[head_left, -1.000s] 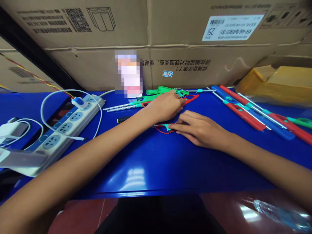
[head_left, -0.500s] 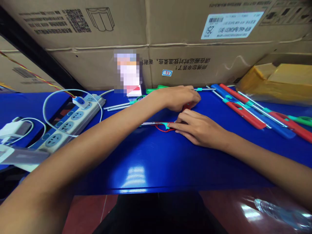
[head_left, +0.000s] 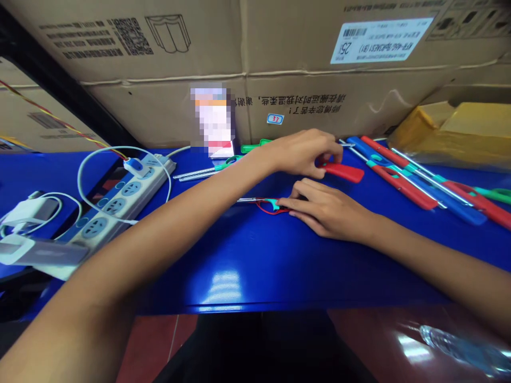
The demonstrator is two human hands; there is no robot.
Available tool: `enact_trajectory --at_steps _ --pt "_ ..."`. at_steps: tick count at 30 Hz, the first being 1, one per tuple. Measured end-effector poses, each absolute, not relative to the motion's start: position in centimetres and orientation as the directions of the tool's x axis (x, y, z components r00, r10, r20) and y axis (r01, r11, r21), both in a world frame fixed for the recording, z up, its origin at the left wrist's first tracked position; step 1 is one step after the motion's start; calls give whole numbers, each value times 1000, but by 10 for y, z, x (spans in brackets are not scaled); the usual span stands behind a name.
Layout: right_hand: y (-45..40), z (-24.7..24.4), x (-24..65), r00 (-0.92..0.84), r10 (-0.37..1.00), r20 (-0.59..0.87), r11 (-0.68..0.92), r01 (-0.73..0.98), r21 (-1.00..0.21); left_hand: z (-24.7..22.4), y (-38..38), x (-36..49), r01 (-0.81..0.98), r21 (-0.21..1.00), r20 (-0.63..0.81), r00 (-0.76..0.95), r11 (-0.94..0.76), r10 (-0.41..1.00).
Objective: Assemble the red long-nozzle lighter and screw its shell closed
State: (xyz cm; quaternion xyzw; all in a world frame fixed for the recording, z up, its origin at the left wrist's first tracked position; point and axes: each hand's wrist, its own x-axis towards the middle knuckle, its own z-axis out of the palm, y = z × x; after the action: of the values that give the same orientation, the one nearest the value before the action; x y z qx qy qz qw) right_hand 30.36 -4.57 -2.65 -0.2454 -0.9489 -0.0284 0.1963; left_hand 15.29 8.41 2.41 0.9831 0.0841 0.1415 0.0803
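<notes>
My left hand point(head_left: 309, 151) reaches across above the right one, its fingers pinching a red plastic handle half point(head_left: 345, 172) that points to the right. Below it, my right hand point(head_left: 327, 210) rests on the blue tabletop point(head_left: 255, 266), fingers pressed on a long-nosed lighter. This lighter has a metal tube point(head_left: 246, 200), a teal trigger point(head_left: 273, 203) and a red loop point(head_left: 267, 210) around the trigger; its rear end is hidden under the fingers. Behind my left forearm lie lighters with metal tubes point(head_left: 195, 174) and green handles point(head_left: 251, 148), partly covered.
Several red and blue lighters point(head_left: 403, 181) lie at the right, near a yellow-taped box point(head_left: 471, 127). A lit phone point(head_left: 215, 122) leans on the large carton point(head_left: 287, 58). A power strip point(head_left: 115, 205) with white cables stands left. A plastic bottle point(head_left: 459, 346) lies on the floor.
My left hand has risen slightly and moved right with the red handle half, now plainly visible away from the right hand's fingers. My right hand stays pressed on the lighter.
</notes>
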Motion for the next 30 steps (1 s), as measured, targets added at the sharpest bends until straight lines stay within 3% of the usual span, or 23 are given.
enact_trajectory --at_steps 3,6,10,19,30 --pt "-45 -28 305 -805 453 384 879 475 -40 29 78 135 228 285 321 893 -931 317" --pt "-44 -28 306 -811 454 369 880 473 -42 33 63 102 367 443 358 764 -818 537" --pt "-43 -28 307 -817 458 350 880 472 -50 28 36 48 419 694 167 697 -585 697" --pt "-44 -27 306 -793 476 381 875 471 -113 11 7 12 466 542 150 766 -699 626" --pt "-43 -29 308 -782 482 396 871 476 -121 9 14 19 451 520 159 784 -726 601"
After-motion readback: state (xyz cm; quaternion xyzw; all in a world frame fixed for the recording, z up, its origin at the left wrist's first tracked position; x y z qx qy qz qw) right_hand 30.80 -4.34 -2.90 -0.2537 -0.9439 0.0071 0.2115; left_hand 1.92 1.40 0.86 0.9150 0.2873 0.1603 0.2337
